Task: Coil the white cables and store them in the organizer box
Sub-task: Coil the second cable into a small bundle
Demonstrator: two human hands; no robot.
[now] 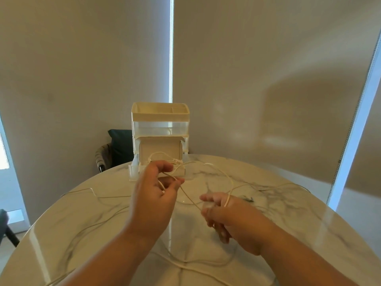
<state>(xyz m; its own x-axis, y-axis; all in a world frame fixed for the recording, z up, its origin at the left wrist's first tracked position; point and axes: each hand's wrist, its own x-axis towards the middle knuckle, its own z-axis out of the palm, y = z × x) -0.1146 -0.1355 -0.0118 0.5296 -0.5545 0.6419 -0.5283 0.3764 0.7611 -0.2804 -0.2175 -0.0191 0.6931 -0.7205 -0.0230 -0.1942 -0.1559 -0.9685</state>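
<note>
A thin white cable (223, 174) loops in the air between both hands above the marble table (309, 219). My left hand (153, 195) is raised in front of the organizer box and pinches the cable between thumb and fingertips. My right hand (228, 217) is lower and to the right, with the cable passing over it and its fingers curled round a strand. The cream organizer box (160, 129) stands at the table's far edge, its bottom drawer (160, 159) pulled out with a coiled white cable (165, 158) resting in it. More white cable (107, 196) trails across the table to the left.
Another stretch of white cable (193, 267) lies on the table near me. A small dark connector (248, 199) lies to the right of my right hand. A dark chair (117, 149) stands behind the table at left. Blinds cover the windows behind.
</note>
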